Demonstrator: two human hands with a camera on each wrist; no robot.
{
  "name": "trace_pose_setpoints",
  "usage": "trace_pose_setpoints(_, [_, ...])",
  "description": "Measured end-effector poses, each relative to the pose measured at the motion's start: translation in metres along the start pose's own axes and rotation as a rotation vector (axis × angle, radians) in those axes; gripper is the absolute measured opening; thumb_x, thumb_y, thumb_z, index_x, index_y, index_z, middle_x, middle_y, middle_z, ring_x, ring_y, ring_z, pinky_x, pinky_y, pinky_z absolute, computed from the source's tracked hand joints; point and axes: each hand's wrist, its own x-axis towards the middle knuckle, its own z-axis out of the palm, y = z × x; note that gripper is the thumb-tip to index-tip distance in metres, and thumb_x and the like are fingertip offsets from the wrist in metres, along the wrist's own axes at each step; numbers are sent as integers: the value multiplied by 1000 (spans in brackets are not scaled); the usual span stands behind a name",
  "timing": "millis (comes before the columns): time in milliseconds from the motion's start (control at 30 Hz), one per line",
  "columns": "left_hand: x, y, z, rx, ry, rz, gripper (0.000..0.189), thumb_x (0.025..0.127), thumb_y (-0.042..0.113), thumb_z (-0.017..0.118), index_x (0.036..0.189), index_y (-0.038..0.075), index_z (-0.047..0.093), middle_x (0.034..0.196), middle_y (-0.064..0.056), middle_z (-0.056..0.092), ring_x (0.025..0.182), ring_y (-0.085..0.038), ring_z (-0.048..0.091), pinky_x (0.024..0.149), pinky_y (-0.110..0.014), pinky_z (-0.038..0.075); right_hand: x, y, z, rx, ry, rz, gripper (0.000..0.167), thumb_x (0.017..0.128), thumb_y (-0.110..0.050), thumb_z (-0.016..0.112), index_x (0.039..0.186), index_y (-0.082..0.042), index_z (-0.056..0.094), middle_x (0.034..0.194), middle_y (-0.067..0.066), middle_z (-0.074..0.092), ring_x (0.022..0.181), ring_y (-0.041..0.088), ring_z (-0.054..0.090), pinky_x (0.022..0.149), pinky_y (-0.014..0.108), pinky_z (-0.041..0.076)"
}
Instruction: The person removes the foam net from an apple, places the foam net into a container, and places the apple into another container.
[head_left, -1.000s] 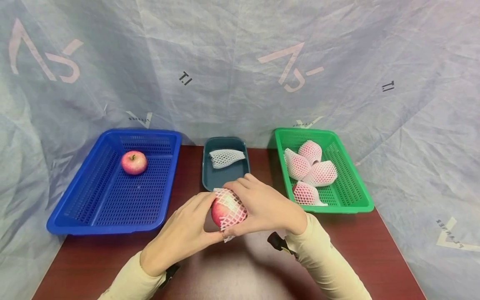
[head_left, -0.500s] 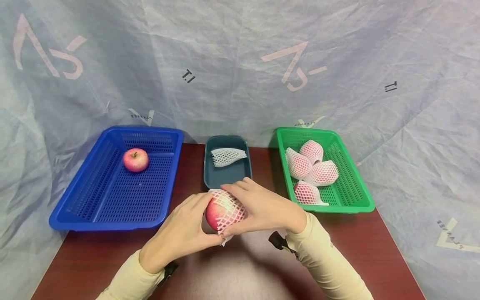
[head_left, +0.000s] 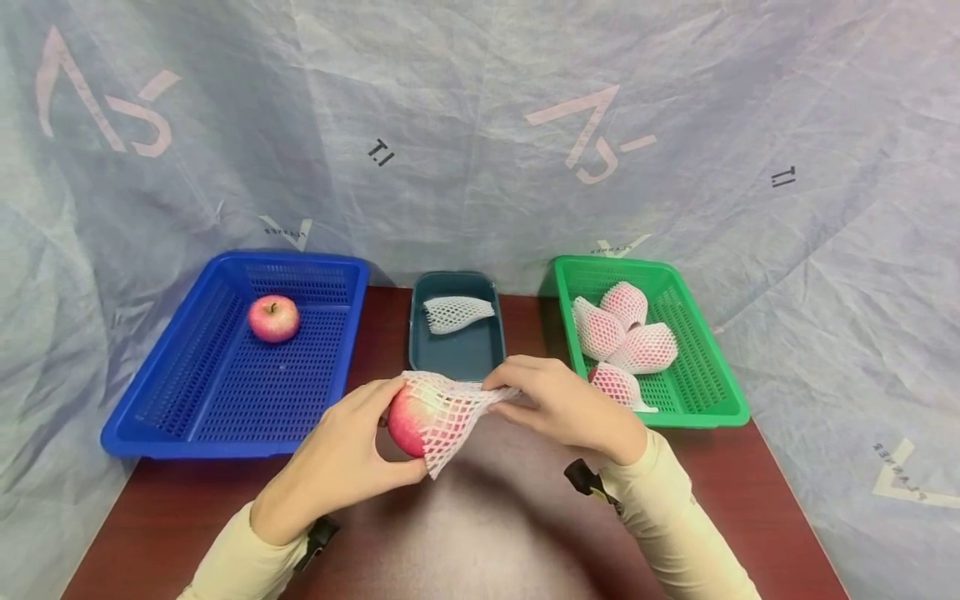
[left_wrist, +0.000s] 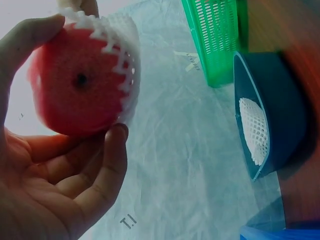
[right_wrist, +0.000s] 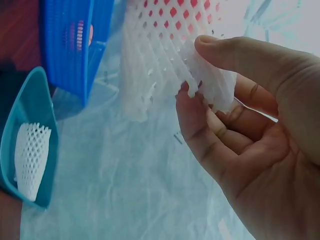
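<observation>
A red apple (head_left: 409, 421) is held over the table, partly inside a white foam net sleeve (head_left: 452, 414). My left hand (head_left: 336, 450) grips the apple, thumb on the near side and fingers on the far side, with fingertips at the net's edge. The apple's bare end faces the left wrist camera. My right hand (head_left: 566, 410) pinches the loose end of the net between thumb and fingers; in the right wrist view the net's gathered end (right_wrist: 212, 75) shows between them.
A blue basket (head_left: 225, 446) at left holds one bare apple (head_left: 273, 318). A dark teal tray (head_left: 450, 358) at the back middle holds a foam net (head_left: 457, 314). The green basket (head_left: 697, 367) at right contains several net-wrapped apples (head_left: 648, 347).
The right hand has slid off the apple to the right, drawing the net's end out to a point. The left hand and apple have shifted left.
</observation>
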Motion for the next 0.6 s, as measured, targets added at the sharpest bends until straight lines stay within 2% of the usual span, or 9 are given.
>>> trace_pose_setpoints(200, [-5,-2,-4,25,-43,10,90,64,57,87,137,13,58,125,3,61,113,-15,57,89,-40,52,-8,9,-2,-15,15,2,18,90,-8,75,106,-12,68,98,-7,62,90,6,59,79,23,51])
trace_pose_setpoints(433, [-6,-2,-6,74,-116,3,86,63,57,86,134,18,59,123,7,59,112,-13,56,92,-40,50,-11,11,-5,-21,5,-20,19,88,-5,76,105,-12,68,98,-7,61,93,6,59,81,23,50])
trace_pose_setpoints(600, [-9,-5,-11,83,-129,-35,84,63,56,87,133,19,59,124,8,58,113,-14,55,92,-41,50,-16,15,-10,-64,49,1,20,86,-2,76,102,-11,66,97,-5,61,89,8,57,75,26,50])
